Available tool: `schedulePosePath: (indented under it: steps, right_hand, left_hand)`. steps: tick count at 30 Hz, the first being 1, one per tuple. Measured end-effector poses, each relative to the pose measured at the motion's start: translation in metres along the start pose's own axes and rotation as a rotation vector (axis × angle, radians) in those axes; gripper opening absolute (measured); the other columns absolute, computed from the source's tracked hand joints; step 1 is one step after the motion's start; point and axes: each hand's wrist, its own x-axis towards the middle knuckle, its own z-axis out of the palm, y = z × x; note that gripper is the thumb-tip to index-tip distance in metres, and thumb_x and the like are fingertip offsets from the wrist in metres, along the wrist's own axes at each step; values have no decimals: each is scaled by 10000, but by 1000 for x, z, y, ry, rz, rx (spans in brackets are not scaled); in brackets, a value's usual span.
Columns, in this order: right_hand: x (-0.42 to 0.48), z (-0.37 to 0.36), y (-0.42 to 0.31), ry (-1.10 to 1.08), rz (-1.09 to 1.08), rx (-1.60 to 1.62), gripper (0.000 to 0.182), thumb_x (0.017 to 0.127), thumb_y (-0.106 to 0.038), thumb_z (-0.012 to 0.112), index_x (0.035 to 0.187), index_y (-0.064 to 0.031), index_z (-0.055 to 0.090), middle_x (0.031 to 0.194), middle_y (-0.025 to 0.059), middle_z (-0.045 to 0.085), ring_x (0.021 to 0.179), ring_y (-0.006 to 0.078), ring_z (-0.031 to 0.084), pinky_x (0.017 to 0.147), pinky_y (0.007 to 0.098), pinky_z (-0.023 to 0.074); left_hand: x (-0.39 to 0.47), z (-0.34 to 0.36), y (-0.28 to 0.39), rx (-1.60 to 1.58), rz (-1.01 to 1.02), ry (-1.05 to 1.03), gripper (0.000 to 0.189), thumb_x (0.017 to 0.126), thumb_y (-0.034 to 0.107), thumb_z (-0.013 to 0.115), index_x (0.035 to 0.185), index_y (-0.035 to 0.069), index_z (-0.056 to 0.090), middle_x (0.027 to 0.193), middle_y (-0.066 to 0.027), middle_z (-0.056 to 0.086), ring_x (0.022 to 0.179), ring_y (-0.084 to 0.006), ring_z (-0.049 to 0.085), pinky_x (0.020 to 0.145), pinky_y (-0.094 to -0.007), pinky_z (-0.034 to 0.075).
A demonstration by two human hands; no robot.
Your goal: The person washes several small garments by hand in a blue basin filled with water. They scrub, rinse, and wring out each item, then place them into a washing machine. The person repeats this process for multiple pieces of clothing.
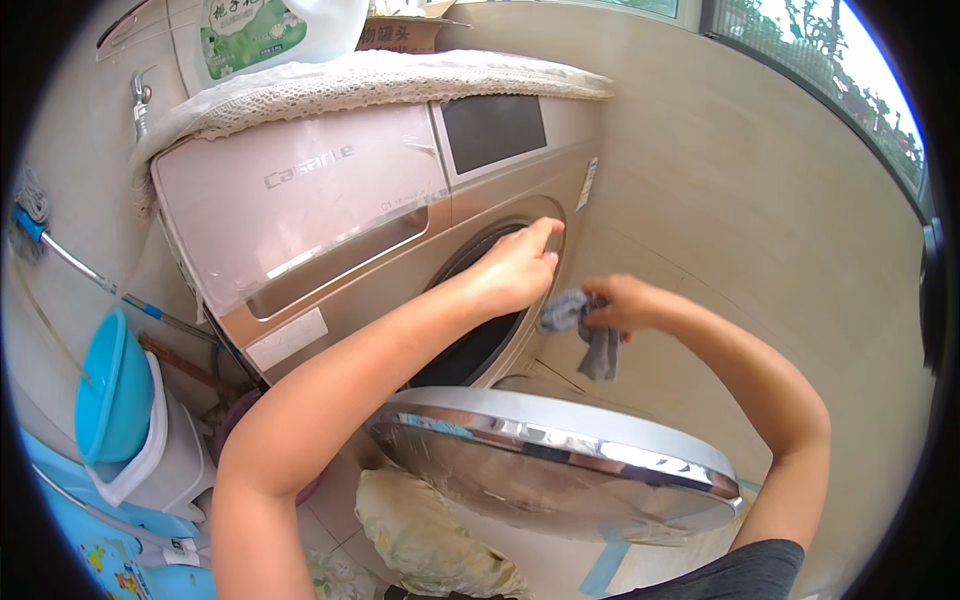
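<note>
A front-loading washing machine (390,277) stands before me with its round door (562,465) swung wide. My left hand (521,262) is held over the upper right of the dark door opening, index finger extended towards the rim, with nothing seen in it. My right hand (619,304) holds a small grey cloth item (600,349), perhaps a sock, to the right of the opening; it hangs down, slightly blurred. Below the door lies a bundle of pale patterned fabric (427,525). The inside of the drum is dark and partly hidden by my left forearm.
A white lace cover (375,82) lies on the machine top, bearing a detergent jug (255,37) and a cardboard box (401,35). At left are a blue basin (112,390), a whitish plastic tub (161,450) and a mop handle (90,274). A tiled wall (720,210) stands close at right.
</note>
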Motion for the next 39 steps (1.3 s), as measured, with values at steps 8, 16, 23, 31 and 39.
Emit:
schedulePosePath:
  steps: [8,16,23,31,39]
  right_hand:
    - [54,67,23,-406,62,-139,439,815,-199,619,1225,-100,496,1059,163,585,794,266,643,514,331,574]
    - [50,40,-14,23,-420,85,520,851,-127,568,1332,-51,384,1176,169,557,993,240,572,882,346,451]
    - [-15,-5,-81,-118,-527,180,205,874,-85,534,1031,26,606,973,102,642,843,163,615,785,296,497]
    - [-90,17,-183,98,-698,-17,142,830,-84,584,875,46,623,819,168,654,767,263,642,678,341,488]
    - [-105,112,-321,126,-1047,-235,200,797,-112,591,857,78,567,800,222,620,788,382,600,696,415,481]
  left_hand:
    - [-1,-23,14,-144,39,-33,316,940,187,451,1196,7,491,1161,-124,547,1111,-169,493,925,-295,387]
    - [-7,-27,4,-174,7,62,270,945,166,439,1147,13,533,1094,-94,581,1070,-144,523,867,-293,440]
    - [-46,-25,26,-307,-29,-49,253,950,100,373,1128,-9,517,982,-86,590,853,-108,561,754,-240,468]
    - [-162,-67,73,-179,75,187,278,943,105,397,1171,-10,507,1009,-72,596,933,-118,542,827,-267,443]
    - [-331,-138,46,-96,35,432,333,943,200,470,1210,6,517,1106,-73,586,1039,-144,533,917,-288,410]
